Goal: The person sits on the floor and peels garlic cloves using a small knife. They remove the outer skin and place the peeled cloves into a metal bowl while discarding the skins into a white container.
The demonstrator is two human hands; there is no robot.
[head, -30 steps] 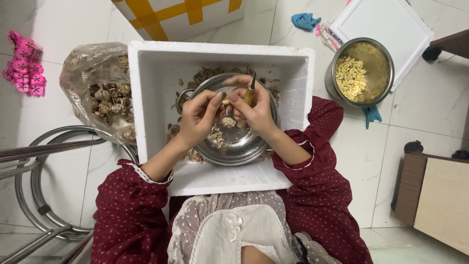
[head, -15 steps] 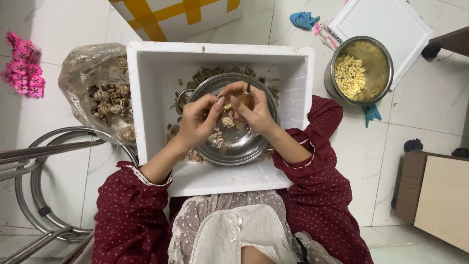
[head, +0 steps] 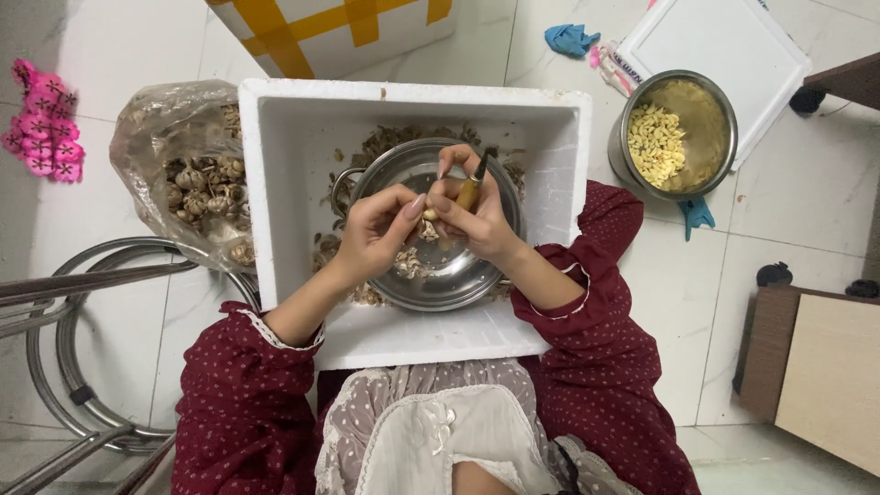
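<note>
Pale garlic clove (head: 423,214) sits pinched at the left hand (head: 378,229) fingertips mid-frame over the steel bowl (head: 431,275), touching the right hand (head: 477,215), whose curled fingers grip a yellow-handled knife (head: 471,188).

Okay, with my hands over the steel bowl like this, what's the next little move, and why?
Probably work the small knife in your right hand under the skin of the garlic clove pinched by your left hand: the two meet over the steel bowl, where the peels would fall.
</note>
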